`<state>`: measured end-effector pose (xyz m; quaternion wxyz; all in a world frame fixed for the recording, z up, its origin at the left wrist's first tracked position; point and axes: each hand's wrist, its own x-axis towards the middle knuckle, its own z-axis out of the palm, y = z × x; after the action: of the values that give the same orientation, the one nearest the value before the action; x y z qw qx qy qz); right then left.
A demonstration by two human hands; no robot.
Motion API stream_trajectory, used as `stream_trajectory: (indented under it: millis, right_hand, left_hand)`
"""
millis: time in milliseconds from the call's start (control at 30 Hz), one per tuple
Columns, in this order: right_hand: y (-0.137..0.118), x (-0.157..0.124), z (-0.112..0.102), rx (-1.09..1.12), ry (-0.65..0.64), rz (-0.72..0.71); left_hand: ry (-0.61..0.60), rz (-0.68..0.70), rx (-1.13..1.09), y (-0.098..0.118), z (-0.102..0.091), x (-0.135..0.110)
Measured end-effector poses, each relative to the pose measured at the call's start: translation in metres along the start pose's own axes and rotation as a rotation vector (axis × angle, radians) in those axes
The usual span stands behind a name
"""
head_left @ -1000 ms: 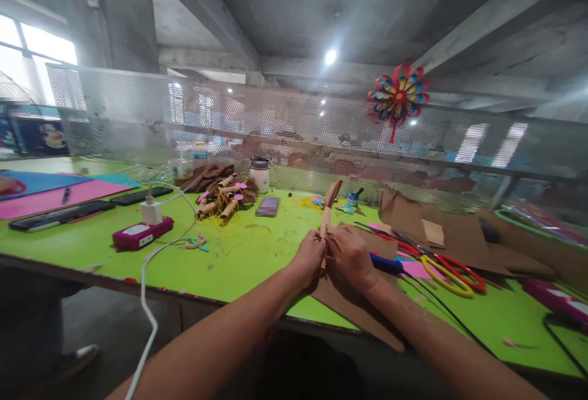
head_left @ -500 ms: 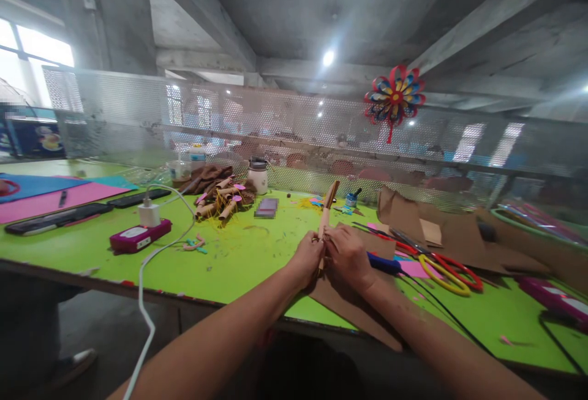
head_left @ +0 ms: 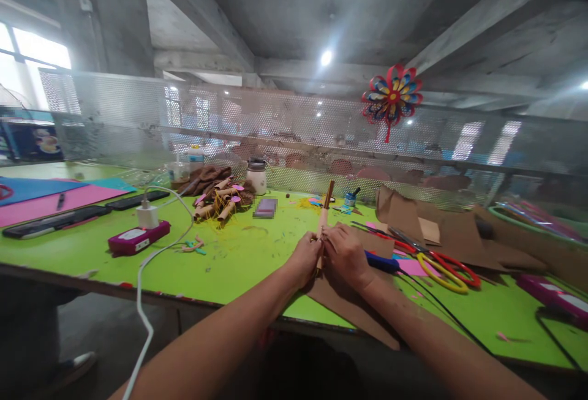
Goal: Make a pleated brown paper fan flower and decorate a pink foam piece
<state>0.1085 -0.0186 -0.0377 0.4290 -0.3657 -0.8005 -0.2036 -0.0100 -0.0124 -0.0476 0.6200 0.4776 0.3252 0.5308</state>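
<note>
Between the fingers of our left hand (head_left: 305,259) and right hand (head_left: 345,254) we grip a slim tan-and-brown paper roll (head_left: 323,219), its far end sticking up (our fingers hide its middle). Beneath lies a flat brown cardboard sheet (head_left: 350,309); rightward, a blue handle with a black cord (head_left: 382,262), then red-handled scissors (head_left: 463,270) on the bright green table (head_left: 248,265).

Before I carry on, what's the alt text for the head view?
A left hand and right hand hold a brown roll over a brown sheet on a green table. Scissors lie to the right; piled rolls and a magenta power strip lie to the left.
</note>
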Motion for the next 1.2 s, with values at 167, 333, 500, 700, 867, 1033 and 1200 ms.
stream_trajectory:
  millis: [167, 333, 500, 700, 867, 1033, 1200]
  right_hand:
    - [-0.004, 0.004, -0.006, 0.087, 0.035, 0.013]
    - [-0.003, 0.009, -0.016, 0.168, 0.178, 0.096]
    - [0.015, 0.008, -0.009, 0.223, 0.276, 0.283]
    - [0.019, 0.007, -0.002, 0.293, 0.171, 0.469]
    - [0.013, 0.007, -0.002, 0.212, 0.117, 0.452]
    - [0.021, 0.006, 0.003, 0.229, 0.154, 0.471]
    - [0.030, 0.009, -0.003, 0.271, 0.295, 0.568]
  left_hand:
    - [-0.015, 0.021, -0.068, -0.002, -0.001, 0.003]
    - [-0.100, -0.058, -0.152, 0.004, -0.003, 0.001]
    - [-0.055, -0.182, -0.181, 0.013, -0.007, -0.001]
    - [-0.084, -0.325, -0.260, 0.022, -0.008, -0.001]
    - [-0.048, -0.260, -0.239, 0.024, -0.006, -0.002]
    - [-0.050, -0.074, -0.103, 0.022, -0.004, -0.004]
    - [-0.118, -0.024, -0.041, 0.021, -0.005, -0.005]
